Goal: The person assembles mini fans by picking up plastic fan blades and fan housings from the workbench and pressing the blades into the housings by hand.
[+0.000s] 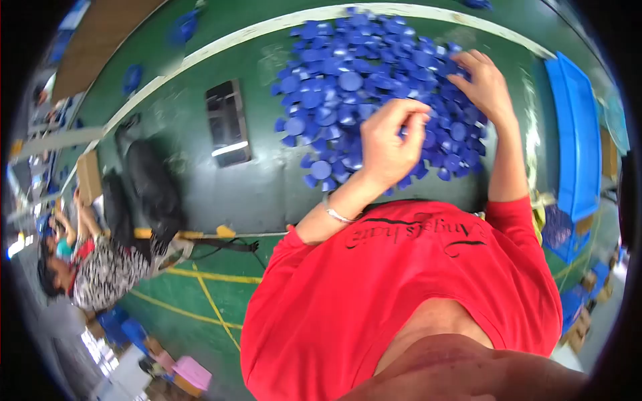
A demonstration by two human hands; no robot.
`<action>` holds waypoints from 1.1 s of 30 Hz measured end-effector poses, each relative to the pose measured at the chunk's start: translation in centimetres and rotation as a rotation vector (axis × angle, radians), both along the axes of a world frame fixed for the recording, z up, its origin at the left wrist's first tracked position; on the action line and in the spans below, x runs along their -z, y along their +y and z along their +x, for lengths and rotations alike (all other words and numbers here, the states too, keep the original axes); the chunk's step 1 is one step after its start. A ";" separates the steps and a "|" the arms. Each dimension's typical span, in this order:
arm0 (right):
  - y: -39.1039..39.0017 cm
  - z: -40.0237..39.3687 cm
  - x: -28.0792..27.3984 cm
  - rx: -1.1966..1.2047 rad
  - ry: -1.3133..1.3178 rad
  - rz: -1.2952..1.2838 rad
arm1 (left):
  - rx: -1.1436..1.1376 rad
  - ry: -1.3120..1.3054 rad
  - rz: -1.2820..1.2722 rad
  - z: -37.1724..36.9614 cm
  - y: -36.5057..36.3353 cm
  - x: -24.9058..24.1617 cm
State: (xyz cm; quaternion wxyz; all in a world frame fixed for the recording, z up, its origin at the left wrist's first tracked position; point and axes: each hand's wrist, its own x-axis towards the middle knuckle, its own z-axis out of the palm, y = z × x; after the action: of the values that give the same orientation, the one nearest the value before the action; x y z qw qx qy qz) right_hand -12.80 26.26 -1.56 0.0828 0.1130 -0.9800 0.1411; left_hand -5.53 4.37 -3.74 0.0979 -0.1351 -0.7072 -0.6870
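Observation:
A large pile of small blue plastic caps (350, 81), round discs with short tabs, is spread over the dark green table. My left hand (394, 140) is held above the near part of the pile. Its fingers are curled, with thumb and forefinger brought together, and anything pinched there is too small or hidden to make out. At the pile's right edge, my right hand (483, 83) reaches in from the side. Its thumb and fingers are apart, the tips close to the blue caps, and I see nothing held in it.
Left of the pile lies a dark phone (228, 123). A black bag (154, 187) rests farther left, near a person in a patterned top (110, 277). Blue plastic bins (578, 134) stand at the right. A white strip (281, 25) runs along the table's far side.

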 end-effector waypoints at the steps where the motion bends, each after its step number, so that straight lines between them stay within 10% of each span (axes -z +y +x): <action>1: -0.7 -0.1 -0.2 0.018 -0.059 0.051 | -0.027 0.100 -0.003 -0.3 0.0 0.1; 17: 2.4 -2.3 1.3 -0.091 0.002 0.390 | -0.043 0.128 0.009 0.1 -0.3 -0.8; 24: 9.6 -3.8 1.3 0.207 -0.237 0.164 | -0.050 0.172 -0.026 0.1 -0.4 -0.9; 33: 12.4 -4.5 4.4 0.036 -0.256 -0.057 | -0.040 0.145 0.032 0.1 -0.3 -0.9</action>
State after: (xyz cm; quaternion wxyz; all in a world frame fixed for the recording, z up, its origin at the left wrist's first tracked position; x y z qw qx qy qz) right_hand -17.27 38.63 -5.99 -0.0371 0.0741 -0.9800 0.1809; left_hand -5.41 4.10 -2.79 0.1646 -0.1685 -0.6899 -0.6845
